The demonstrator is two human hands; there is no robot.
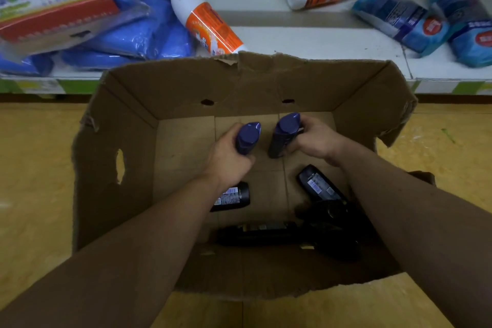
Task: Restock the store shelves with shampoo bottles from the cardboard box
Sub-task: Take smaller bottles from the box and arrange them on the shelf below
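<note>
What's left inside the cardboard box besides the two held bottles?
Lying flat in the cardboard box are dark bottles: one under the left wrist, one beside the right forearm, one along the near wall. The forearms hide more, so no sure count.

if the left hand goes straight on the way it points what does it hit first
Probably the right bottle, gripped by the right hand: the left hand, holding the left bottle, points toward it. Depth is unclear, so it might pass by.
</note>
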